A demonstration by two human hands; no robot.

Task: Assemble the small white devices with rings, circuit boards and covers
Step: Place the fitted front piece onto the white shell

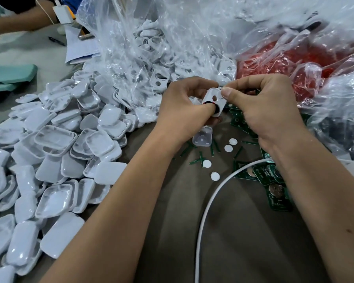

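Note:
Above the middle of the table, my left hand [184, 107] holds a small white device shell [214, 99] with a round hole in it, a dark ring with a red edge under its thumb. My right hand [260, 107] pinches the shell's upper right edge between thumb and forefinger. Beneath the hands lies a clear white cover [202, 136]. Green circuit boards [274, 180] with round coin cells lie to the right, partly under my right forearm. Small white round discs [215, 176] are scattered between them.
A large heap of white covers [55, 150] fills the left side. A clear plastic bag of white shells [151, 52] stands behind, beside a bag of red parts [290, 58]. A white cable [208, 211] curves across the table. Another person's arm [18, 21] is at far left.

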